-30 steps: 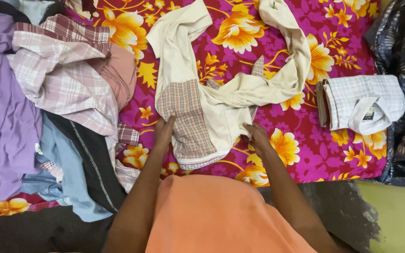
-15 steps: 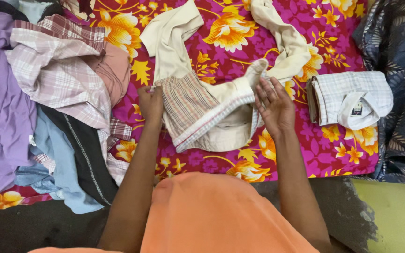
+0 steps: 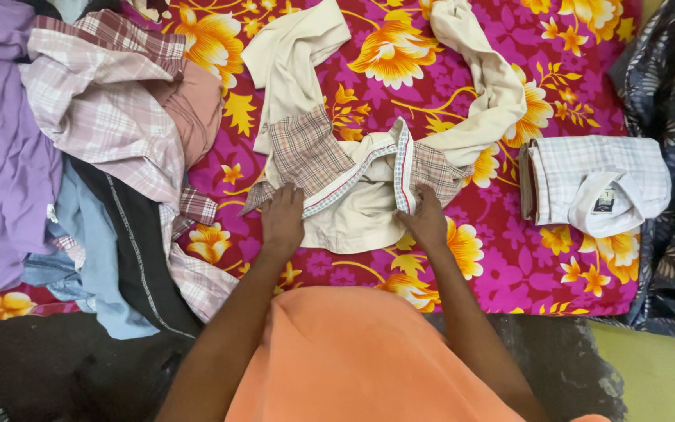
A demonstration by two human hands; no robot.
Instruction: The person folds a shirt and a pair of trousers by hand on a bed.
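A cream garment with checked lining (image 3: 353, 180) lies spread on a magenta bedsheet with orange flowers (image 3: 525, 258). Its waistband is turned open, so the checked panels and a striped band show. My left hand (image 3: 283, 219) presses on the left side of the waistband, fingers closed on the cloth. My right hand (image 3: 425, 219) grips the right edge next to the striped band. The two cream legs run away from me toward the top of the view.
A heap of unfolded clothes (image 3: 87, 148), purple, pink checked, blue and black, fills the left side. A folded white checked shirt (image 3: 599, 184) lies at the right. Dark patterned fabric (image 3: 673, 117) lies along the far right edge.
Both hands lifted the garment's waist and flipped it over, then came back down toward me. The waistband now lies turned open, and the whole view shifted slightly.
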